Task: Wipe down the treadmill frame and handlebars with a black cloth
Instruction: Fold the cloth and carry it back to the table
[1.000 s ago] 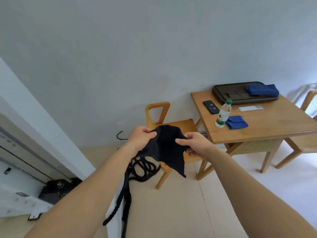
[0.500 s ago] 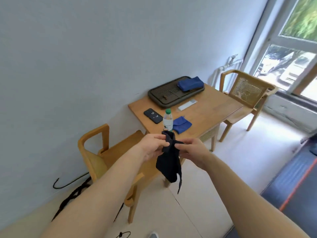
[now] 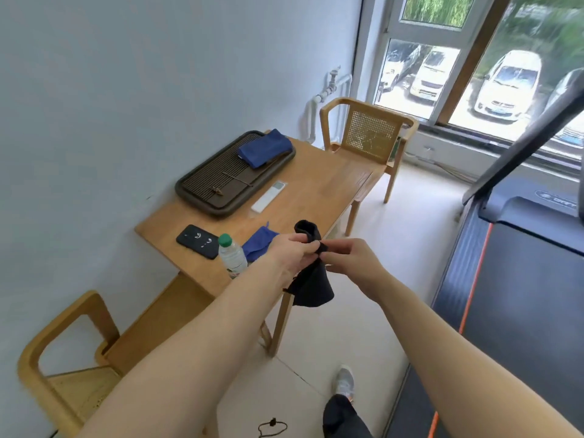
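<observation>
On the table (image 3: 319, 184) lie one phone (image 3: 197, 241), one water bottle (image 3: 232, 256) and two blue cloths. The left hand (image 3: 289, 254) and right hand (image 3: 350, 259) pinch one black cloth (image 3: 311, 284) with closed fingers; it hangs lengthwise downward. One treadmill (image 3: 521, 295) stands right.

Both hands met in front of the body, the left hand (image 3: 292, 252) and right hand (image 3: 349, 257) pinching a black cloth (image 3: 311, 284) that hung down between them. Beyond them stood a wooden table (image 3: 319, 188) against the wall, carrying a dark tray (image 3: 221, 184), a phone (image 3: 197, 241), a water bottle (image 3: 232, 256) and a white remote (image 3: 268, 196). The treadmill (image 3: 518, 279) lay to the right, its dark handlebar (image 3: 524, 140) slanting upward. A cane-backed chair (image 3: 369, 137) stood by the window.
</observation>
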Tool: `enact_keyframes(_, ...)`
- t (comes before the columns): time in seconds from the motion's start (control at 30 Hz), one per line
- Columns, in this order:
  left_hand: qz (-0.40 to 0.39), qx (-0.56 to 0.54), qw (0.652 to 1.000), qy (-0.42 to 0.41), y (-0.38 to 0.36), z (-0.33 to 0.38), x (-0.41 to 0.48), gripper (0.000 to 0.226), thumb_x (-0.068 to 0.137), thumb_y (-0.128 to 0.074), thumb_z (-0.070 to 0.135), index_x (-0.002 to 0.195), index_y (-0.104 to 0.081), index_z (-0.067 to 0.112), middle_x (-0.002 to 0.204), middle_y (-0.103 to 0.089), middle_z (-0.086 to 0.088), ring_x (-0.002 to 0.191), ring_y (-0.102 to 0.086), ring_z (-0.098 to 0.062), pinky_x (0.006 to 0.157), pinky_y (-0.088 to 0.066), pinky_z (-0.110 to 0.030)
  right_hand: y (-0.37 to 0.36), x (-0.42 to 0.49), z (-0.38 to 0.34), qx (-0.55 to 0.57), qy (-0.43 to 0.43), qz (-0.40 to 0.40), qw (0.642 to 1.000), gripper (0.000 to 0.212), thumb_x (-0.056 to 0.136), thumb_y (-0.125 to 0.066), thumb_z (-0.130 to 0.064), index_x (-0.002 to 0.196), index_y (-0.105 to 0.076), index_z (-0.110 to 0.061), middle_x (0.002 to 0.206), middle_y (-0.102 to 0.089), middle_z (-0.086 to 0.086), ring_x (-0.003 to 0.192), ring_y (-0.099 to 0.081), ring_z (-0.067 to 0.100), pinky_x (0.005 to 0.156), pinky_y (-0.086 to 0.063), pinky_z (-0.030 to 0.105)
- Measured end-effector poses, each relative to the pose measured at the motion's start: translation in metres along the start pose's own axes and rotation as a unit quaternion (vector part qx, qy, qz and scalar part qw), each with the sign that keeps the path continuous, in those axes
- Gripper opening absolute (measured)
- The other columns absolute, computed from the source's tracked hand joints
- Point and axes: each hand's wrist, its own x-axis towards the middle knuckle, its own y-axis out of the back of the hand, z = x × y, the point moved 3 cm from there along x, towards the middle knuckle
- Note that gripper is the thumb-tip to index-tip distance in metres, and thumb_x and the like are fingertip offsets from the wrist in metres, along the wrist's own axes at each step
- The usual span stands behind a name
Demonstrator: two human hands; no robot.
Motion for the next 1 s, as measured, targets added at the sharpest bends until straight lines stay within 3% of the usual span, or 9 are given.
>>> enact_keyframes(0.13,0.025,-0.035,0.998,0.049,-0.037,0.025,0.049,0.024,0.096,-0.052,-0.012,0.120,-0.055,-0.009,0.118,-0.056,-0.025,0.107,-0.064,-0.033,0.087,-0.053,-0.031,0.036,0.047,-0.004,-0.094,0.054,0.001,0.994,0.026,0.085,-0.076,-0.019,0.094,-0.071,-0.044,0.089,-0.070,0.002,0.082,-0.068,0.014,0.079,-0.055,0.027)
enact_keyframes(0.27,0.057,-0.043,0.995,0.070,-0.062,0.050,0.098,0.022,0.092,-0.049,-0.019,0.101,-0.059,-0.003,0.104,-0.055,-0.015,0.098,-0.065,-0.028,0.082,-0.059,-0.031,0.079,0.107,-0.010,-0.167,0.085,0.027,0.982,0.021,0.084,-0.078,-0.025,0.079,-0.068,-0.043,0.081,-0.065,-0.014,0.078,-0.062,0.007,0.072,-0.051,0.025)
enact_keyframes(0.37,0.087,-0.033,0.993,0.076,-0.069,0.064,0.125,0.019,0.091,-0.055,-0.012,0.105,-0.060,0.000,0.103,-0.065,-0.017,0.096,-0.072,-0.029,0.079,-0.061,-0.031,0.099,0.151,-0.013,-0.200,0.093,-0.026,0.975,0.012,0.088,-0.073,-0.027,0.079,-0.073,-0.036,0.079,-0.069,-0.011,0.082,-0.065,0.009,0.075,-0.055,0.033)
enact_keyframes(0.47,0.140,0.057,0.985,0.089,-0.062,0.074,0.148,0.012,0.092,-0.058,0.005,0.101,-0.062,0.011,0.095,-0.076,-0.006,0.087,-0.075,-0.019,0.076,-0.059,-0.030,0.111,0.194,-0.017,-0.198,0.074,-0.097,0.972,0.010,0.093,-0.065,-0.027,0.090,-0.075,-0.027,0.082,-0.073,-0.007,0.083,-0.067,0.011,0.081,-0.057,0.039)
enact_keyframes(0.6,0.216,0.214,0.952,-0.014,-0.021,0.079,0.189,0.069,0.082,-0.072,0.002,0.136,-0.034,0.024,0.129,-0.051,-0.006,0.110,-0.058,-0.021,0.093,-0.054,-0.042,0.115,0.245,-0.028,-0.069,0.015,-0.165,0.984,0.019,0.099,-0.058,-0.023,0.097,-0.069,-0.007,0.084,-0.068,0.003,0.085,-0.068,0.018,0.085,-0.052,0.038)
enact_keyframes(0.67,0.203,0.243,0.947,-0.061,-0.003,0.087,0.209,0.082,0.076,-0.079,0.003,0.139,-0.036,0.032,0.137,-0.044,-0.003,0.122,-0.050,-0.023,0.100,-0.049,-0.045,0.113,0.270,-0.036,-0.032,-0.016,-0.199,0.979,0.020,0.100,-0.056,-0.022,0.099,-0.069,-0.007,0.086,-0.069,0.003,0.087,-0.069,0.014,0.083,-0.054,0.032)
enact_keyframes(0.77,0.161,0.256,0.949,-0.086,0.017,0.103,0.230,0.040,0.080,-0.075,0.003,0.110,-0.066,0.028,0.112,-0.069,-0.003,0.104,-0.065,-0.020,0.091,-0.052,-0.039,0.106,0.310,-0.046,-0.029,-0.032,-0.217,0.975,0.016,0.101,-0.056,-0.019,0.097,-0.069,-0.012,0.084,-0.071,-0.002,0.083,-0.069,0.009,0.075,-0.053,0.024)
enact_keyframes(0.83,0.173,0.249,0.946,-0.110,0.032,0.120,0.240,0.028,0.081,-0.076,0.005,0.098,-0.071,0.026,0.095,-0.073,-0.002,0.090,-0.067,-0.015,0.084,-0.053,-0.034,0.099,0.340,-0.052,-0.036,-0.033,-0.214,0.976,0.015,0.101,-0.056,-0.019,0.099,-0.070,-0.012,0.086,-0.071,-0.001,0.085,-0.067,0.012,0.078,-0.052,0.028)
enact_keyframes(1.0,0.189,0.218,0.951,-0.115,0.068,0.166,0.250,0.033,0.083,-0.075,0.004,0.112,-0.070,0.018,0.098,-0.073,-0.003,0.086,-0.066,-0.010,0.067,-0.051,-0.014,0.072,0.409,-0.083,-0.072,-0.001,-0.215,0.974,0.020,0.101,-0.053,-0.017,0.097,-0.073,-0.014,0.094,-0.069,0.007,0.090,-0.064,0.019,0.086,-0.050,0.038)
